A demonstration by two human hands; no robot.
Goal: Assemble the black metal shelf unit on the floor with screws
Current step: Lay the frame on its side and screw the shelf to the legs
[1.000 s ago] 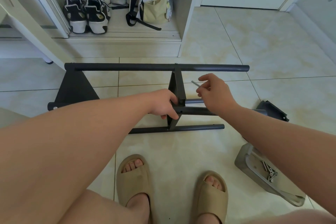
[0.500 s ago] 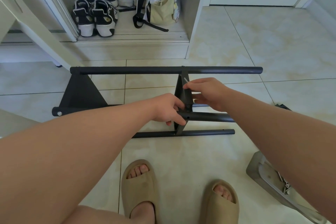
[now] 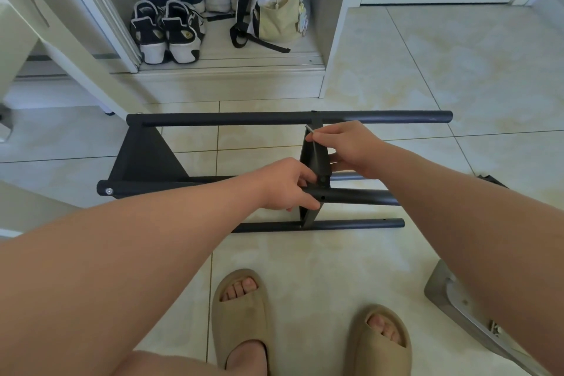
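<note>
1. The black metal shelf unit (image 3: pixel 290 117), round tubes joined by triangular plates, lay on the cream tiled floor (image 3: pixel 457 70), just ahead of two beige foam sandals (image 3: pixel 241 311).
2. The left hand (image 3: pixel 283 185) gripped the near middle tube beside the central triangular plate (image 3: pixel 316 159), with its fingers curled round the tube.
3. The right hand (image 3: pixel 348 146) pinched a small silver screw (image 3: pixel 309 129) between thumb and forefinger at the plate's upper edge.
4. A grey metal tray (image 3: pixel 442 287) lay at the far right, partly hidden by the right forearm.
</note>
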